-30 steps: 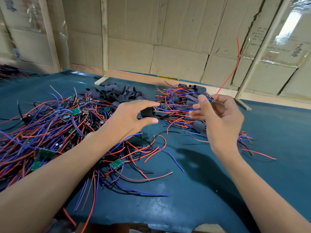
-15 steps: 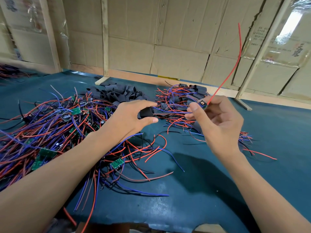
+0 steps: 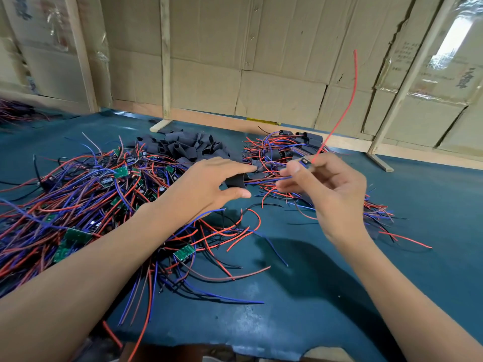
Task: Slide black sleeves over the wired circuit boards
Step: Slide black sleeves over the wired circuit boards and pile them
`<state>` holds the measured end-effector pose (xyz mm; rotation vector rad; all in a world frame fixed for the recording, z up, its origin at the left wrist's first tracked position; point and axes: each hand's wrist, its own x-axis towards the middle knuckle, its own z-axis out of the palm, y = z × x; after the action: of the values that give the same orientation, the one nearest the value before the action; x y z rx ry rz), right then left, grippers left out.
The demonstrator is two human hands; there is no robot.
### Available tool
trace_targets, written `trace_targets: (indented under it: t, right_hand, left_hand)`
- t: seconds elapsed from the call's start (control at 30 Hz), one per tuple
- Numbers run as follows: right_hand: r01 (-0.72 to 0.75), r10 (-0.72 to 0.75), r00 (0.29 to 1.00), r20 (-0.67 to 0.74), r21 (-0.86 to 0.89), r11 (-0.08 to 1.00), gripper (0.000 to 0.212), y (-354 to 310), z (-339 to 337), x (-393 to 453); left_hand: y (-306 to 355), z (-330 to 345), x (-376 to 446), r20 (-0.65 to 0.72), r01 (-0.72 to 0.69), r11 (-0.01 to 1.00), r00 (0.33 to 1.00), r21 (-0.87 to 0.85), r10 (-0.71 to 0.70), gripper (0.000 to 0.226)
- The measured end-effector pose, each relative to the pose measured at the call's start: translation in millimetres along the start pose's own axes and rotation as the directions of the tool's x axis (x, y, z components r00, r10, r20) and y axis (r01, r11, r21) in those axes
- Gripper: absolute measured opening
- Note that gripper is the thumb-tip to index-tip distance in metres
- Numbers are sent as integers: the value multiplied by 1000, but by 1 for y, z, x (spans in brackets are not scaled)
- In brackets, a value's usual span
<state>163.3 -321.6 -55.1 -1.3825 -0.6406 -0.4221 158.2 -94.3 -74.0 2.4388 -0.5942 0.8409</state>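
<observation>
At the left, a heap of unsleeved boards [image 3: 78,194] with red and blue leads covers the mat [image 3: 339,296]; loose leads trail toward the near edge, and a forearm lying across them could probably drag boards along or off the mat. The left hand [image 3: 206,186] pinches one black sleeve [image 3: 235,181] between thumb and forefinger, mouth turned to the right; squeezed too flat, the mouth would likely close and refuse the leads. Behind it lies the sleeve pile [image 3: 183,147]. Blue and red wires [image 3: 264,180] run from the sleeve's mouth to the right hand; whether they are already inside it cannot be told. A stray strand from the finished pile [image 3: 282,152] beyond could be threaded in by mistake. The right hand [image 3: 329,186] pinches a small board [image 3: 305,162] at thumb and fingertips, above the mat and just right of the sleeve. Its long red wire [image 3: 347,100] stands free upward and may whip, or miss the sleeve. On the cardboard wall [image 3: 261,48], far right, dark printed characters show but are too blurred to read; no brand is legible.
</observation>
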Motion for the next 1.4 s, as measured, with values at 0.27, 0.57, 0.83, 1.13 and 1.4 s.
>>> trace_targets:
  t: [0.27,0.57,0.83,1.13,1.4]
  right_hand:
    - [-386,381,922,69,238,891,19,15,18,-2]
    - [-412,394,911,122,224,883,3,13,11,-1]
    - [-431,391,895,217,184,884,20,15,12,-2]
    - [-409,365,906,217,219,886,21,24,14,-3]
    - [-354,327,928,179,152,923,18,23,11,-1]
  left_hand:
    - [16,-4,-2,-65,-127,950,986,284,151,39]
    - [20,-1,-2,-2,-98,684,989,723,145,48]
    - [19,-4,-1,-143,-163,848,953,505,268,47]
    - [23,-1,-1,-131,-282,890,928,359,348,36]
    - [22,-1,-2,-92,-337,880,918,335,386,41]
